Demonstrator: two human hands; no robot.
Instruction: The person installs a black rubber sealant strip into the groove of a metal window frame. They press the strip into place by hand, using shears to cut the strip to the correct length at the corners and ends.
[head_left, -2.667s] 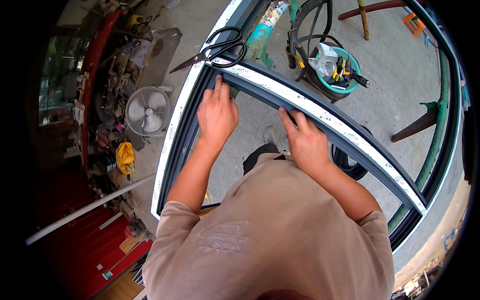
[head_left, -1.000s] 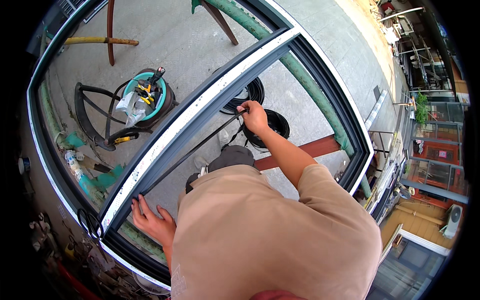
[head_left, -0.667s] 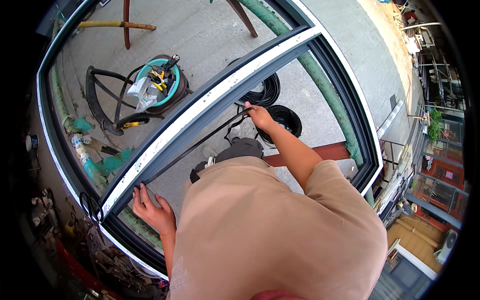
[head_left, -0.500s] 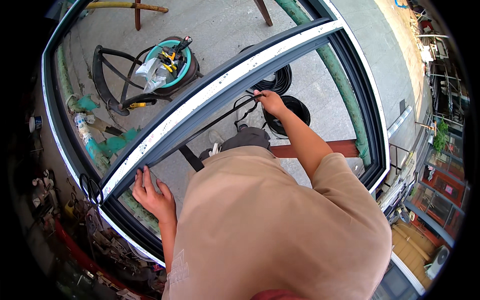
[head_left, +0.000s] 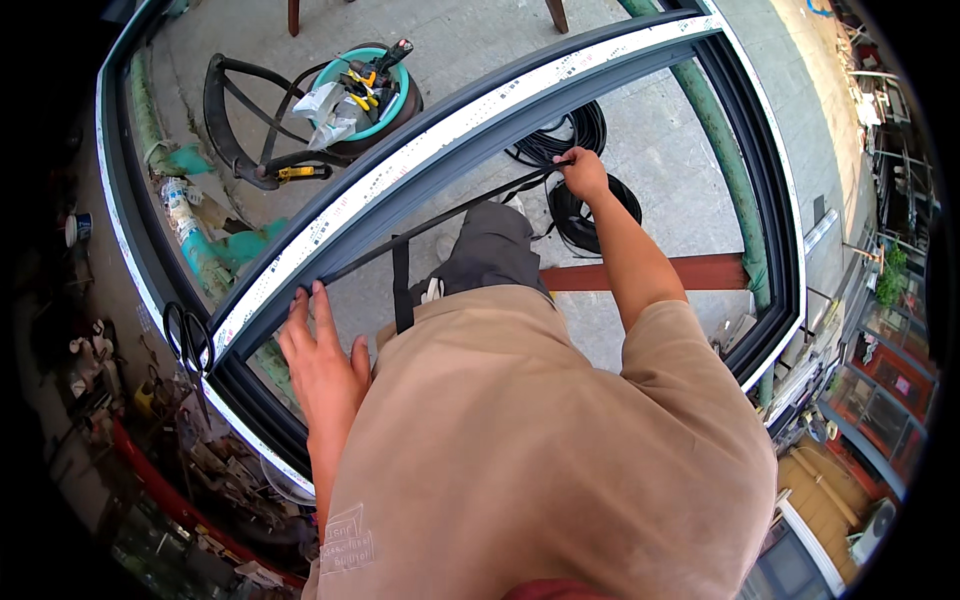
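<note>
A large dark window frame [head_left: 785, 250] with a white-filmed crossbar [head_left: 440, 128] lies raised before me. A thin black rubber strip [head_left: 455, 212] runs along the crossbar's near side. My right hand [head_left: 585, 180] pinches this strip near its right part, beside the crossbar. My left hand [head_left: 325, 360] rests with fingers stretched out, its fingertips touching the strip's left part against the crossbar. Black-handled scissors [head_left: 187, 338] lie on the frame's left corner. From the right hand, the strip trails toward black coils [head_left: 590, 215] on the ground.
Under the frame run green pipes [head_left: 735, 175] and a red-brown bar [head_left: 655, 275]. Beyond the crossbar stands a teal basin [head_left: 408, 95] holding pliers and plastic bags. Another black coil [head_left: 580, 130] lies on the ground. Clutter fills the left side.
The whole view has shifted, so the frame sits further right and higher. My right hand, still pinching the strip, is slightly further right along the crossbar. My leg shows more below the strip.
</note>
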